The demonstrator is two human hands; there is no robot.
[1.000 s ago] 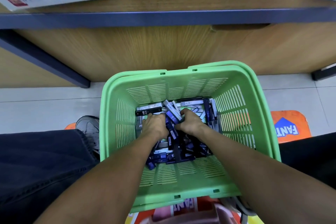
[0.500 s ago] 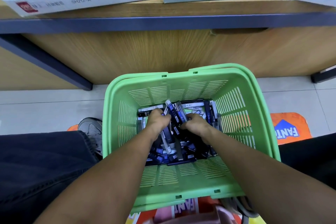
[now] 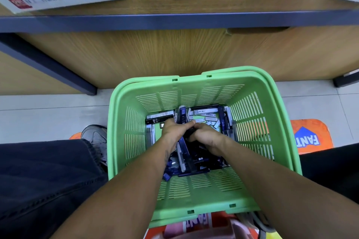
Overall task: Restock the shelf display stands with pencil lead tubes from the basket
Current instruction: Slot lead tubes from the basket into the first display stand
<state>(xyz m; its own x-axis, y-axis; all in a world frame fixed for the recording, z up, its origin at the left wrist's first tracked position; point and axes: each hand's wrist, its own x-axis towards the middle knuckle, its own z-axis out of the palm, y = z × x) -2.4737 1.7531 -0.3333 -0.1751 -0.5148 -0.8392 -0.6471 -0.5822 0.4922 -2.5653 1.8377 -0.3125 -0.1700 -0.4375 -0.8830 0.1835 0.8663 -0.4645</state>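
Left hand [image 3: 173, 129], right hand [image 3: 206, 136] clamped on lead tubes [image 3: 182, 115]; black tube [image 3: 157, 121] reads "HB 05".

A wood-grain shelf board with a dark blue front edge [image 3: 174, 21] runs across the top of the view. Below it stands a light wooden back panel [image 3: 165, 52], crossed at the left by a slanting dark blue metal bracket [image 3: 48, 66]. Beneath the panel lies a floor of pale grey glossy tiles [image 3: 48, 110] with thin grout lines, evenly lit. An orange printed floor mat [image 3: 310, 134] lies on the tiles, low and right of the shelf.
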